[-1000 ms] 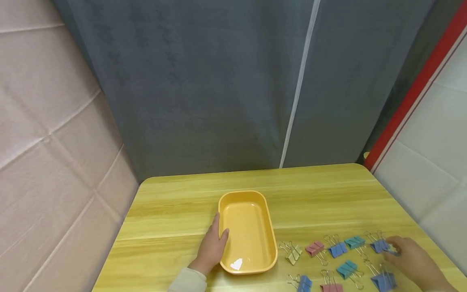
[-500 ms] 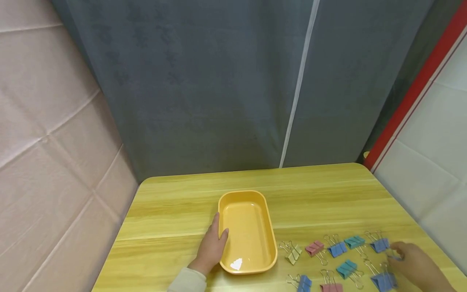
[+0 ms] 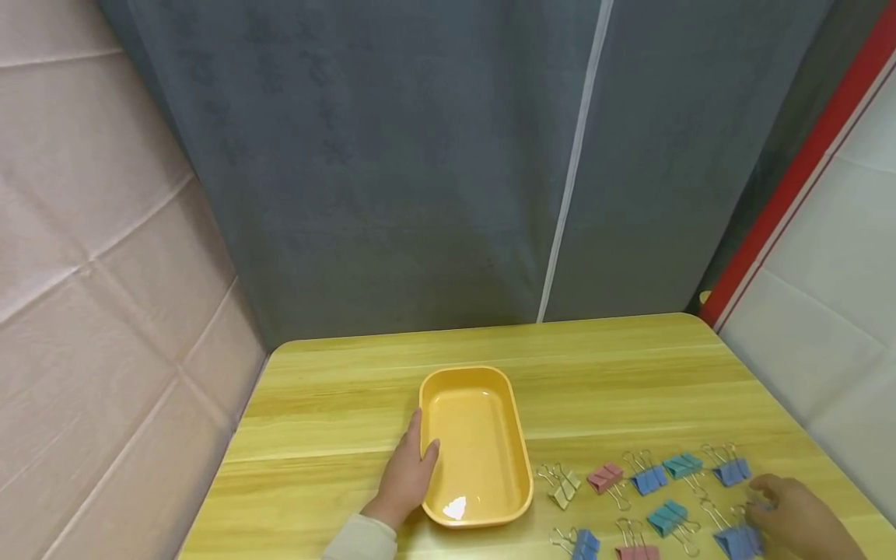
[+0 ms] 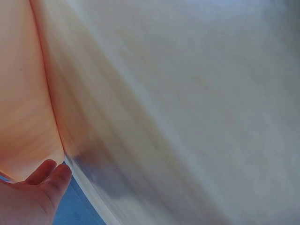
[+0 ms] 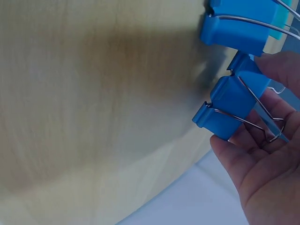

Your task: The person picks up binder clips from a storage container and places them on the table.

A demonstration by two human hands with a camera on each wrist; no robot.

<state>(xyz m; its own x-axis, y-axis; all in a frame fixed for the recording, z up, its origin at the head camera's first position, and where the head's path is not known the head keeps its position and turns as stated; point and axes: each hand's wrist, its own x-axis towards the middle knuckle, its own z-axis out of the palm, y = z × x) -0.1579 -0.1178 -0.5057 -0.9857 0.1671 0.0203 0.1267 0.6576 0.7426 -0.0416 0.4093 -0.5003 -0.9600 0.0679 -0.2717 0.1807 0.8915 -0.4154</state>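
Note:
My left hand (image 3: pixel 406 474) holds a yellow tray (image 3: pixel 519 443) by its left side, thumb over the rim and fingers along the outer wall. In the left wrist view, fingertips (image 4: pixel 58 176) touch the orange-looking tray wall (image 4: pixel 28 93). At the right, my right hand (image 3: pixel 801 513) pinches a blue binder clip (image 5: pixel 234 96) between thumb and fingers, its wire handles toward the palm. Another blue binder clip (image 5: pixel 243 23) lies right against the held one in the right wrist view. From the head, the held clip is mostly hidden by the fingers.
Binder clips lie in two rough rows right of the tray: yellow (image 3: pixel 563 491), pink (image 3: pixel 605 477), blue (image 3: pixel 649 479), teal (image 3: pixel 682 465) and several more. The wooden table (image 3: pixel 336 404) meets a grey curtain (image 3: pixel 385 194) behind and pale cloth (image 3: pixel 847 327) at the right.
My right hand has drawn back from the far-right blue binder clip toward the table's front, beside the larger blue one, still holding its clip. The left hand and tray stay put.

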